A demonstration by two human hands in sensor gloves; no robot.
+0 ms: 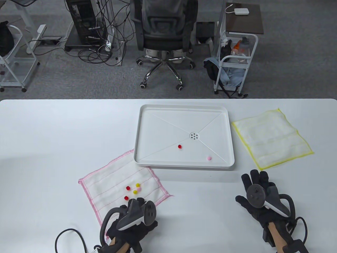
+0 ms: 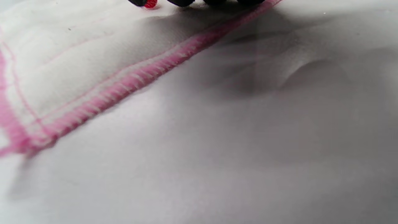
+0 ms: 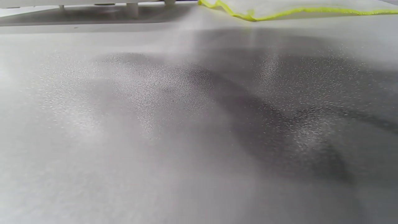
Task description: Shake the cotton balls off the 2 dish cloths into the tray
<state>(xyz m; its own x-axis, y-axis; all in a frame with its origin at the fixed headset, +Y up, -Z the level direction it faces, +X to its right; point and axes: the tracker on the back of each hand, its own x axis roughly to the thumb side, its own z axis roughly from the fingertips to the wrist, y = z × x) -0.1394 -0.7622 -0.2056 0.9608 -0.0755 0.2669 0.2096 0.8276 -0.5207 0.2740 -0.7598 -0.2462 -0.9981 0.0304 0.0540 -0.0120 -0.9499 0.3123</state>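
A white tray [image 1: 163, 126] lies mid-table with a red cotton ball [image 1: 179, 146] and a pink cotton ball [image 1: 208, 158] in it. The pink-edged dish cloth [image 1: 110, 181] lies flat in front of the tray's left corner, carrying several red, yellow and pink balls [image 1: 134, 191]. My left hand [image 1: 135, 202] sits at that cloth's near edge; in the left wrist view its fingertips [image 2: 180, 2] touch the cloth [image 2: 62, 62] beside a red ball [image 2: 151, 3]. The yellow-edged cloth [image 1: 272, 138] lies flat right of the tray with no balls showing. My right hand [image 1: 254, 177] rests on the table with straight fingers, holding nothing.
The right wrist view shows bare table, the yellow cloth's hem [image 3: 279, 12] and the tray's underside edge [image 3: 93, 3] at the top. Beyond the table's far edge stand an office chair [image 1: 164, 34] and wire carts [image 1: 237, 60].
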